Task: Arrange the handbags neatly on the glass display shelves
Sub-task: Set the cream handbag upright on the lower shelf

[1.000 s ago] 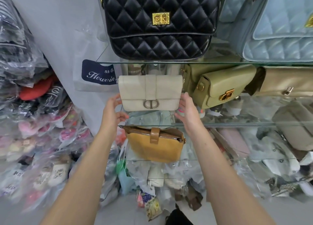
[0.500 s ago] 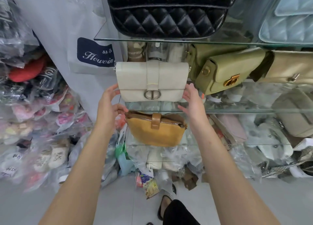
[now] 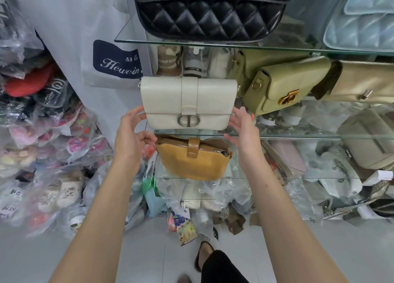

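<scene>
Left hand [image 3: 132,133] and right hand [image 3: 243,131] are spread, fingers relaxed, gripping nothing. Pale floor [image 3: 149,261] carries bagged goods [image 3: 42,154] at left. Middle glass shelf [image 3: 298,136] bears the cream handbag [image 3: 188,103] upright between both hands; a mustard handbag [image 3: 194,163] stands one shelf lower.

Smooth matt cream bag [image 3: 188,103] with a metal clasp [image 3: 189,120]; matt tan bag [image 3: 195,160]; glossy quilted black bag [image 3: 210,12]; clear glass shelf [image 3: 298,136]; crinkled clear plastic bags [image 3: 42,154].

Glass shelf [image 3: 298,136] holds cream handbag [image 3: 187,103] (olive handbag [image 3: 283,86] beside).
</scene>
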